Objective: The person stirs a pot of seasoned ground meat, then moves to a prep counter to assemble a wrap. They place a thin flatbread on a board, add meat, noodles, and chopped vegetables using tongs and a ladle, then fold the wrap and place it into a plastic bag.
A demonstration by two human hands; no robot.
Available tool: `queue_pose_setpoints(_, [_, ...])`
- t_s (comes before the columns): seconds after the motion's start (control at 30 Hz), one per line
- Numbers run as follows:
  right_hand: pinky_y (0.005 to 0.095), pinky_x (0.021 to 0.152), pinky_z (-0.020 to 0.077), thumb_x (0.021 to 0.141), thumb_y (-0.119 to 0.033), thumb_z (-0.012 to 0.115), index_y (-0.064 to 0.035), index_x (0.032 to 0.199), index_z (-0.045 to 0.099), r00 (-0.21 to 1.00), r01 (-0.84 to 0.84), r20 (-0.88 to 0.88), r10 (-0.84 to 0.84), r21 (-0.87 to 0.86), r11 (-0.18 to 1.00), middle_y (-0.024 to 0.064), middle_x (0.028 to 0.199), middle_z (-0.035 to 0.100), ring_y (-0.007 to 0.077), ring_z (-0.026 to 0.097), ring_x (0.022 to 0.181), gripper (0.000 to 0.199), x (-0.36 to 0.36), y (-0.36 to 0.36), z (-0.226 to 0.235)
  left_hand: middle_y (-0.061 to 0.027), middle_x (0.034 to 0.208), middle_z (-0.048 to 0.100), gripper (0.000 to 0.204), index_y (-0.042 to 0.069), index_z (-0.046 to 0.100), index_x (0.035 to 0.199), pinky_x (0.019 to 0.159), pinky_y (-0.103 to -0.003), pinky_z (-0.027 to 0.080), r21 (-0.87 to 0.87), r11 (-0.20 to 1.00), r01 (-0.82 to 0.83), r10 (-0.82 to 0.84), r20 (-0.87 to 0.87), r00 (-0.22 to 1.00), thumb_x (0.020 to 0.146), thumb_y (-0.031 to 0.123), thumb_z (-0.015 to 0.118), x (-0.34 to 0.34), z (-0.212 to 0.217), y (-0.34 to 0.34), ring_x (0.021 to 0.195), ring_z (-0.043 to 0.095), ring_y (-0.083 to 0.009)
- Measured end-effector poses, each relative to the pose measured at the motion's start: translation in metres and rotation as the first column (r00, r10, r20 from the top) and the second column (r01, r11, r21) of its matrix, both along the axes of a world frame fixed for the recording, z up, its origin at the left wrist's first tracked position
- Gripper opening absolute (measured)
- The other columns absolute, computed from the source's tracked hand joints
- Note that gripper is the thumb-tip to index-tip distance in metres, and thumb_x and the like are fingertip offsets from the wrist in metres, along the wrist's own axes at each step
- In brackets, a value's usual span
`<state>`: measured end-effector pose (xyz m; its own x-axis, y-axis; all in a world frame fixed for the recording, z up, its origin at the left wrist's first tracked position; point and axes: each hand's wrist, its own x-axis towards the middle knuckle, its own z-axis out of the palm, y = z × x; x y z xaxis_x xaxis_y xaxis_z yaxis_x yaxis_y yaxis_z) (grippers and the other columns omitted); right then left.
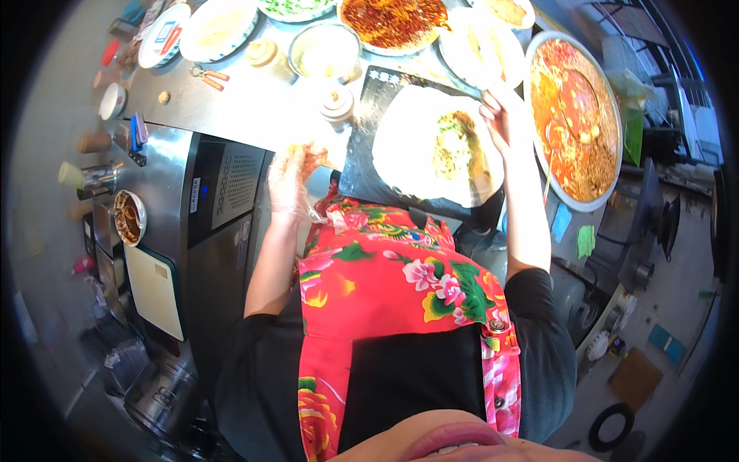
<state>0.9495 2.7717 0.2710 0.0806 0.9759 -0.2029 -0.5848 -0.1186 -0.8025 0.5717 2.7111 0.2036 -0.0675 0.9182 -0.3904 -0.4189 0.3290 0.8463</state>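
Here, one flat wrap (412, 142), right hand (500, 115) pinching its edge, gloved left hand (292, 177) curled, one red stew pan (608, 100)

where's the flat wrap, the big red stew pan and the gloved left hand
flat wrap (408, 146), head view, bare pale part left of the filling
big red stew pan (573, 115), head view, red surface
gloved left hand (294, 181), head view, back of hand

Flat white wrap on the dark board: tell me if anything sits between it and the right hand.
Nothing visible does. The right hand is already at the far edge of the wrap, beside the filling on it.
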Motion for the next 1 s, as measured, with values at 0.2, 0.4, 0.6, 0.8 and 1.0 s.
queue_pose_setpoints(0.2, [0.0222,0.08,0.0465,0.098,-0.016,0.061,0.0014,0.126,0.064,0.373,0.288,0.927,-0.035,-0.08,0.954,0.0036,0.102,0.068,0.0091,0.06,0.088,0.032,0.034,-0.149,0.006,-0.0152,0.1,0.071,0.025,-0.004,0.062,0.116,0.087,-0.034,0.057,-0.02,0.996,0.092,-0.092,-0.001,0.996,0.101,0.015,0.056,0.027,0.009,0.001,0.093,0.071,-0.0248])
queue_pose_setpoints(0.4, [0.0267,0.081,0.0493,0.098,-0.013,0.061,0.0045,0.119,0.065,0.419,0.392,0.889,-0.186,0.008,0.92,0.0094,0.095,0.068,0.0164,0.063,0.086,0.028,0.036,-0.18,-0.031,-0.0148,0.109,0.069,0.026,-0.004,0.062,0.12,0.086,-0.033,0.058,0.022,0.982,0.19,-0.19,0.004,0.982,0.102,0.012,0.054,0.051,0.022,0.002,0.096,0.07,-0.022])
queue_pose_setpoints(0.6, [0.0219,0.053,0.0288,0.102,-0.014,0.052,-0.0026,0.109,0.058,0.941,0.263,-0.117,-0.318,-0.34,0.903,-0.0054,0.065,0.033,0.0072,0.029,0.056,0.014,0.02,-0.095,-0.072,-0.014,0.109,0.069,0.029,-0.004,0.061,0.123,0.086,-0.033,0.058,0.038,0.974,0.222,-0.222,-0.003,0.975,0.1,0.013,0.056,0.059,0.031,0.003,0.093,0.07,-0.0229])
queue_pose_setpoints(0.8, [0.0299,0.065,0.0367,0.098,-0.016,0.054,-0.0021,0.116,0.055,0.276,-0.044,0.938,-0.21,0.231,0.972,0.004,0.083,0.042,0.0182,0.04,0.07,0.023,-0.056,0.054,-0.064,-0.0152,0.114,0.068,0.027,-0.004,0.06,0.122,0.088,-0.036,0.057,0.133,0.971,0.201,-0.202,-0.011,0.979,0.1,0.012,0.056,0.058,0.028,-0.008,0.097,0.069,-0.0232])
queue_pose_setpoints(1.0, [0.0378,0.076,0.0445,0.095,-0.018,0.056,-0.0015,0.124,0.053,-0.563,-0.222,0.774,-0.29,0.196,0.955,0.0134,0.101,0.052,0.0293,0.052,0.085,0.033,-0.002,0.083,-0.07,-0.0163,0.113,0.067,0.029,-0.004,0.059,0.122,0.089,-0.039,0.058,0.229,0.971,0.066,-0.041,-0.112,0.993,0.099,0.014,0.059,0.018,0.015,-0.038,0.096,0.069,-0.0241])
